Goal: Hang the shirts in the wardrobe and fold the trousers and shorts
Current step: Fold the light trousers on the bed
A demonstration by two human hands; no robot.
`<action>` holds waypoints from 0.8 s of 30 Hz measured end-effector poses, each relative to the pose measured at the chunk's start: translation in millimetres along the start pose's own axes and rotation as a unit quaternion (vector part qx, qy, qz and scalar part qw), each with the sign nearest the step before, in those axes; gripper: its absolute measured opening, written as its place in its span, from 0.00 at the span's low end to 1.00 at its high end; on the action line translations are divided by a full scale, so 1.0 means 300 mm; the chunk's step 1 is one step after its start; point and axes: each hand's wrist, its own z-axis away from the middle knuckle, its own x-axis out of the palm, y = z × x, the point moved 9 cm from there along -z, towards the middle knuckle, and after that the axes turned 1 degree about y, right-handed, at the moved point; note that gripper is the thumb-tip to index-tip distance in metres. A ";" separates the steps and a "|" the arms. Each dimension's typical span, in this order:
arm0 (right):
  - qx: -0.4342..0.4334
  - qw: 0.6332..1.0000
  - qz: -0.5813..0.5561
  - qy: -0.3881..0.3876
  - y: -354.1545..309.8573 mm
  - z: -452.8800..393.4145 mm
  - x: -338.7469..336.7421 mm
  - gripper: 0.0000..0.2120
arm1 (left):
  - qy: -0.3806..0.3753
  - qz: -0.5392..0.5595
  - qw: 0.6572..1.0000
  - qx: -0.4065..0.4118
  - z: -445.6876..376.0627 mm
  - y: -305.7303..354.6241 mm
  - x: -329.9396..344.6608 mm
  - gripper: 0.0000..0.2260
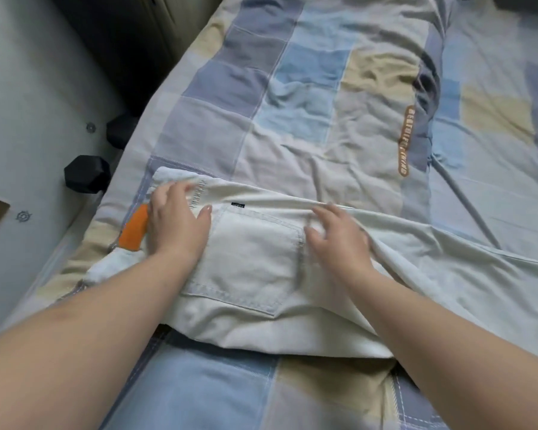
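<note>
Cream trousers (249,268) lie across the near part of the bed, back pocket facing up, legs running off to the right. My left hand (176,221) rests flat on the waistband end, fingers straight. My right hand (336,234) lies on the fabric just right of the pocket, fingers spread and relaxed; it is slightly blurred. A white garment with an orange patch (134,228) peeks out from under the trousers at the left.
The bed carries a checked blue, grey and beige duvet (308,103) with a brown lettered label (406,141). Left of the bed stand a pale wall (28,88) and two black hexagonal objects (86,173). A dark gap runs at the top left.
</note>
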 end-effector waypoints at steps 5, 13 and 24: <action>0.043 0.988 0.120 0.090 0.131 0.018 -0.095 0.15 | 0.109 -0.030 0.994 -0.002 0.064 -0.032 -0.087 0.16; 0.045 0.985 0.040 0.160 0.107 -0.043 -0.180 0.12 | -0.013 0.003 0.985 -0.174 0.062 -0.336 -0.108 0.24; -0.035 0.995 0.086 0.047 -0.051 0.018 0.004 0.24 | -0.017 -0.148 0.985 0.084 0.077 -0.118 -0.068 0.34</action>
